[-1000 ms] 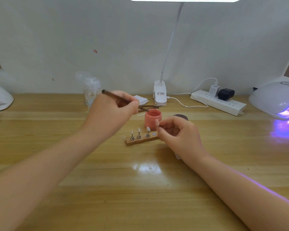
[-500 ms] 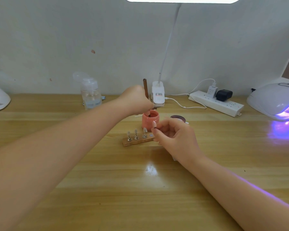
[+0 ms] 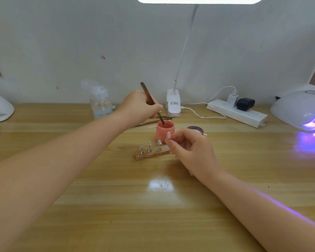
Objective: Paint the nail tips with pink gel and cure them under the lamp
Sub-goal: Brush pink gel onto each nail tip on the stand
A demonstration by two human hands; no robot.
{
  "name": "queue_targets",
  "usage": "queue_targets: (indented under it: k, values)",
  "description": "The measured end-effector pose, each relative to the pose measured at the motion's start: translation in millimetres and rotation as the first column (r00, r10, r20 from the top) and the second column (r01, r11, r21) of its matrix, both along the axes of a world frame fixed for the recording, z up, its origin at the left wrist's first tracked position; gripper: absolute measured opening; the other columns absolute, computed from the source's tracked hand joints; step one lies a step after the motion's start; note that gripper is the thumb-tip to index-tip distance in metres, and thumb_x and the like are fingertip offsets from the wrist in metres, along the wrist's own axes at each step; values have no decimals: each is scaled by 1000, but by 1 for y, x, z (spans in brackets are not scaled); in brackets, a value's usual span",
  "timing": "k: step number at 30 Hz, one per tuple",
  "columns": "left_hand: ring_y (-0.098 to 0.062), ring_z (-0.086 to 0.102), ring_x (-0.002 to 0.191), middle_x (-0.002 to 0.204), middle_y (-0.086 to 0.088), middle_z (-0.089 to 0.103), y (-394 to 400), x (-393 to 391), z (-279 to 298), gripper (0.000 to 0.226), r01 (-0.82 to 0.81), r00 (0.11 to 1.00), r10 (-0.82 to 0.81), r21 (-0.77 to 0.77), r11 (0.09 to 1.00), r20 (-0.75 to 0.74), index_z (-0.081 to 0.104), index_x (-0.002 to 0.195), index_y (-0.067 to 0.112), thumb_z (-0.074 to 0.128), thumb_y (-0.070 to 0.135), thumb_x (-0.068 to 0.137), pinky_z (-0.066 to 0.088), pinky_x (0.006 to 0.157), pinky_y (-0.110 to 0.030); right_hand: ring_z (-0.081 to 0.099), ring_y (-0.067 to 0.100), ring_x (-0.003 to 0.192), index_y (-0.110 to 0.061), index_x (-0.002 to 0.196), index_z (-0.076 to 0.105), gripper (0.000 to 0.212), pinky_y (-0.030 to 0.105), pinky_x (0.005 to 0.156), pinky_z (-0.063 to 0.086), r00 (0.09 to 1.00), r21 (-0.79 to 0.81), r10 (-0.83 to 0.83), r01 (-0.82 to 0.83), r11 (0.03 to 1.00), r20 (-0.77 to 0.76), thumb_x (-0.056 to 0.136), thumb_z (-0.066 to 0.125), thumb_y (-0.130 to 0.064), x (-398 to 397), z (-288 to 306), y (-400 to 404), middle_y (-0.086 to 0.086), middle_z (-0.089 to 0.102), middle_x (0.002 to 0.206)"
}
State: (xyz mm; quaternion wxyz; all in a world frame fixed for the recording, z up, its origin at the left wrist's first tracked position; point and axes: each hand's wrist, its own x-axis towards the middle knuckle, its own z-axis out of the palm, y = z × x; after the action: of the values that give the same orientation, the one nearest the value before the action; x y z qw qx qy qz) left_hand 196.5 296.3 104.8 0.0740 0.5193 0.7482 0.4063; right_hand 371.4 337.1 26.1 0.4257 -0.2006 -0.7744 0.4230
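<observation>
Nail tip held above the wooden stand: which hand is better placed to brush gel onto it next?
Left. The left hand grips the brush, its tip in the pink gel jar; the right hand pinches the nail tip.

Glossy wooden table [image 3: 98, 215], plastic lamp [image 3: 296, 108]

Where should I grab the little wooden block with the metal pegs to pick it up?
Probably by the long sides of the small wooden block, near its bare left end, coming from above. The three metal pegs with clear nail tips stand upright on top, so avoid pinching there.
</observation>
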Motion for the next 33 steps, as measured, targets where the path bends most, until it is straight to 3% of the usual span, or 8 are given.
queue_targets:
  k: [3,6,8,13,17,24,30,33]
  values:
    - [-14,68,79,77,2,73,4,6,-2,16,48,996,-51,-51,998,-76,73,79,13,65,24,88,53,74,-34,64,24,71,-11,81,70,5,43,69,54,1000,11,-4,4,1000,0,86,70,-12,0,-2,1,-8,64,68]
    - [-6,62,70,74,8,69,8,8,-4,19,68,989,-89,-164,984,-120,69,69,23,66,25,88,47,59,-22,65,28,71,-9,79,69,9,44,67,53,1000,20,-3,3,1000,-9,86,71,-14,-1,-4,3,0,66,70]
    - [1,57,62,68,10,66,8,8,-5,18,54,992,-69,-137,989,-102,70,71,21,65,25,88,40,53,-16,65,30,71,-9,79,69,10,46,66,53,1000,13,-1,1,1000,-5,86,71,-15,-2,-5,3,5,67,71]
    - [-8,54,61,57,7,69,1,-4,-6,22,-146,958,108,127,981,266,69,72,15,59,25,89,40,59,-26,67,27,71,-10,80,70,6,45,68,55,1000,0,-18,18,1000,-4,85,72,-12,-2,-5,4,1,67,70]
    - [-11,40,52,54,6,68,-6,-17,-14,17,-269,845,193,83,960,499,67,79,11,58,22,87,36,51,-24,68,20,71,-12,85,71,1,43,71,57,1000,-8,-27,27,1000,5,85,71,-13,-2,-5,5,-3,69,71]
    - [-9,41,51,54,7,67,-12,-27,-24,18,-341,727,192,104,934,659,65,74,14,60,22,89,36,47,-19,69,23,73,-10,86,72,2,46,71,56,999,-12,-35,35,999,13,84,72,-11,-1,-5,5,-1,70,73]
    - [-10,44,54,53,6,67,-13,-25,-35,18,-355,730,194,121,927,655,65,74,12,59,19,89,37,49,-21,69,22,72,-13,85,74,1,46,69,57,1000,-8,-22,22,1000,19,84,73,-13,0,-5,5,-1,70,73]
    - [-9,54,57,58,7,69,-27,-25,-39,20,-394,821,224,237,888,525,67,72,16,59,20,90,44,56,-23,69,21,72,-13,86,74,3,44,69,57,1000,-9,-20,20,1000,23,84,73,-13,0,-6,6,0,70,75]
